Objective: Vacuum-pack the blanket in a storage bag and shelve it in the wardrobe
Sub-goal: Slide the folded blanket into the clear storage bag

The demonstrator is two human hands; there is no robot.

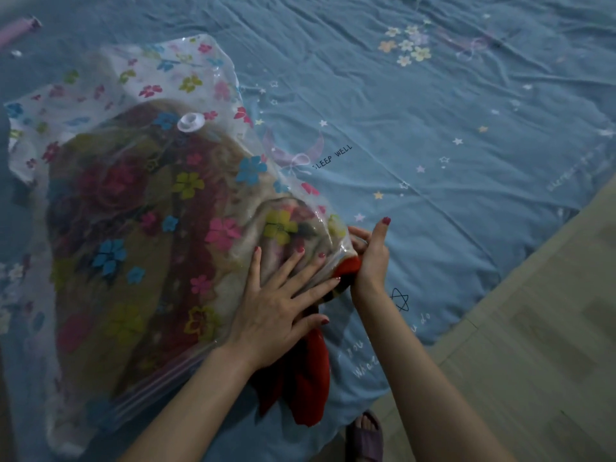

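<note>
A clear storage bag [100, 135] printed with coloured flowers lies on the bed, a white round valve [190, 122] on its upper side. Inside it sits a folded blanket [140, 228] in red and tan. A red part of the blanket [300, 378] sticks out of the bag's open end near me. My left hand [283, 305] presses flat on the bag over the blanket, fingers spread. My right hand [370, 251] grips the bag's edge at the open corner, thumb raised.
The bed wears a blue sheet [433, 128] with stars and flowers. A purple tube-like object [20, 30] lies at the far left. Wooden floor [533, 328] runs along the right; my foot in a purple slipper [365, 435] stands by the bed edge.
</note>
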